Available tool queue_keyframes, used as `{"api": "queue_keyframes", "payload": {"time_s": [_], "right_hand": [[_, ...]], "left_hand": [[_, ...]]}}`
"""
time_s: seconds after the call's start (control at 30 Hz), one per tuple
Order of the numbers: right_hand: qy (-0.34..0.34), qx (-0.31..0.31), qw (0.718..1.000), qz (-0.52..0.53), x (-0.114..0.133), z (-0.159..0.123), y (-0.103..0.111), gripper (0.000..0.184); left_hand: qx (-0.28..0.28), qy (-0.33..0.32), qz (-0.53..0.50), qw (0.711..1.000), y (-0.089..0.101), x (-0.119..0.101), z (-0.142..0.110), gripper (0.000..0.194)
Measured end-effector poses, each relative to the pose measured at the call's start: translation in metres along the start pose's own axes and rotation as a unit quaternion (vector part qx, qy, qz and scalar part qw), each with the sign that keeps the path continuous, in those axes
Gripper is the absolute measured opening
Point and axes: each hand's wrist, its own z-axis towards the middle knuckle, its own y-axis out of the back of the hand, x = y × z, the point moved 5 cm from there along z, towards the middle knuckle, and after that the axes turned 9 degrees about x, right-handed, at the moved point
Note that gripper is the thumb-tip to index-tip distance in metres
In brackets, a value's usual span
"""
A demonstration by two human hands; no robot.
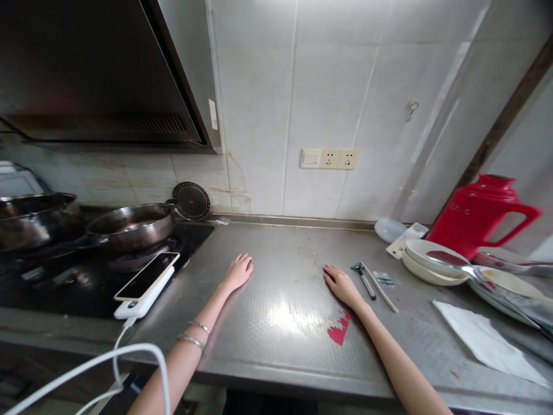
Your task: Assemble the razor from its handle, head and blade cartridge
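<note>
My left hand (238,272) rests flat on the steel counter (276,248), fingers stretched out, holding nothing. To its left a phone (149,276) lies on a white power bank (144,300) with a white cable plugged in. My right hand (341,283) also lies palm down on the metal, its fingers loosely extended and nothing in them. Just right of it are a razor (366,281), a thin whitish curved stick (380,287) and a small clear packet (383,279) with dark pieces. A torn red scrap (339,332) sits below the right wrist.
On the black stove (199,236) at left stand a frying pan (133,227) and a pot (38,216). At right are a red thermos jug (479,216), stacked bowls (434,276), plates and a white napkin (488,343). A range hood (108,75) overhangs the stove.
</note>
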Motion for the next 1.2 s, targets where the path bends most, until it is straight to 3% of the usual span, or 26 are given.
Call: {"api": "queue_keyframes", "payload": {"time_s": [0.5, 0.6, 0.73, 0.83, 0.93, 1.2], "right_hand": [[0.02, -0.016, 0.999, 0.019, 0.003, -0.001, 0.003, 0.04], [-0.01, -0.071, 0.997, 0.035, -0.004, -0.003, 0.019, 0.039], [-0.124, -0.156, 0.98, 0.012, -0.031, -0.016, 0.056, 0.039], [-0.204, -0.116, 0.971, -0.046, -0.051, -0.03, 0.073, 0.034], [-0.26, -0.055, 0.959, -0.094, -0.064, -0.044, 0.074, 0.027], [-0.277, -0.023, 0.956, -0.089, -0.067, -0.056, 0.065, 0.023]], "left_hand": [[0.017, 0.001, 0.009, 1.0, -0.002, 0.004, 0.003, 0.041], [0.016, -0.001, 0.004, 1.0, -0.001, 0.003, 0.002, 0.04], [0.015, 0.002, -0.006, 1.0, 0.0, 0.003, 0.002, 0.039], [0.009, 0.004, -0.01, 1.0, 0.002, 0.003, 0.003, 0.037], [0.007, 0.003, -0.011, 1.0, 0.003, 0.002, 0.003, 0.037], [-0.003, -0.009, -0.019, 1.0, 0.002, 0.003, 0.003, 0.036]]}}
